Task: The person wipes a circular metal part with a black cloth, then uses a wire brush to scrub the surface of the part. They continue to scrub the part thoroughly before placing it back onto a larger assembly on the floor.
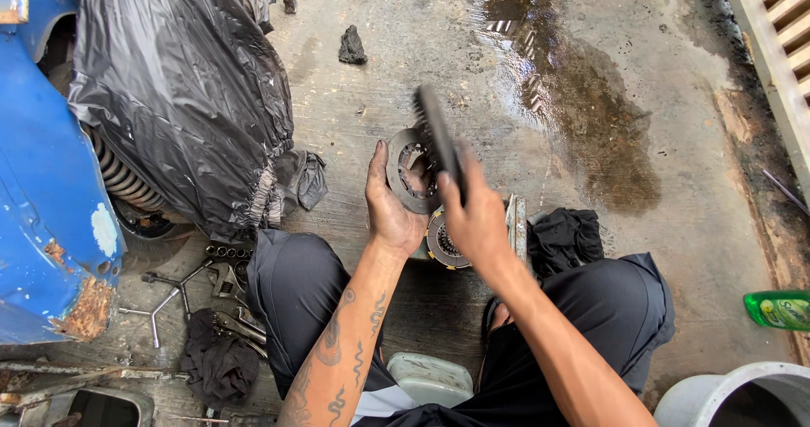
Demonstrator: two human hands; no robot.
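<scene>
**A metal disc is scrubbed with a brush over a wet concrete floor**

A round, dark metal disc (411, 174) with a toothed centre opening is gripped at its lower left edge by the left hand (390, 206), thumb across the face, and is held upright above the floor in front of the knees. A dark brush (437, 132), blurred by motion, is clasped by its handle in the right hand (474, 216) and is laid across the right side of the disc. Just below both hands, a second round part (445, 243) with an orange-flecked rim is seen lying on the concrete, partly hidden by the right wrist.

One package is visible: a green plastic bottle (780, 309) with a pale label is lying on its side at the right edge, just above the rim of a grey bucket (717, 389).

A black rag (564, 237) is bunched just right of the hands. To the left, a blue vehicle body (42, 216) with rust at its lower edge is draped with black plastic sheeting (181, 89), and a coiled spring (126, 182) is exposed beneath it. Wrenches and a cross-shaped wrench (169, 296) are scattered by the left knee, beside another dark cloth (218, 361). A wide puddle (582, 98) is spread over the floor beyond the hands.
</scene>
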